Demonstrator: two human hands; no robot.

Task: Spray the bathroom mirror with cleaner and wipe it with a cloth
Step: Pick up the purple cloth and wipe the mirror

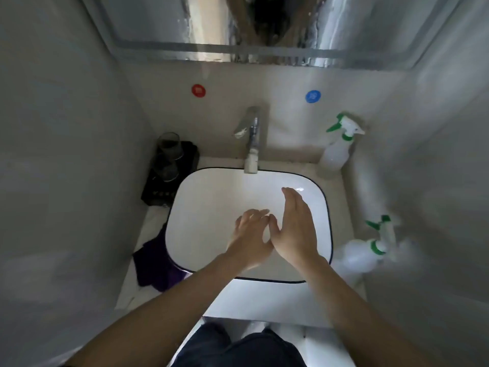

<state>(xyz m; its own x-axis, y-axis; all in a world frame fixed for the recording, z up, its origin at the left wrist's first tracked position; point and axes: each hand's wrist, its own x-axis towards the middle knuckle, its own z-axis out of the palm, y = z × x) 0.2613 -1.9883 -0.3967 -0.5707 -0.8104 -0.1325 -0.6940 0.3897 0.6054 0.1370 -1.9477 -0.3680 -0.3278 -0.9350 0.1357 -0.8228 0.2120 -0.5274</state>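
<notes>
Over the basin, the left hand and right hand are loose-fingered and hold nothing. The spray bottle stands behind its right corner and the purple cloth lies by its left edge. The mirror above looks streaky, so I'd say it's not yet wiped.

Two spray bottles, two glasses, one cloth, two hands.

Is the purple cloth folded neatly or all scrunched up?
Scrunched. The dark purple cloth lies in a loose, uneven heap beside the left rim of the white rectangular basin, with no neat folds showing.
</notes>
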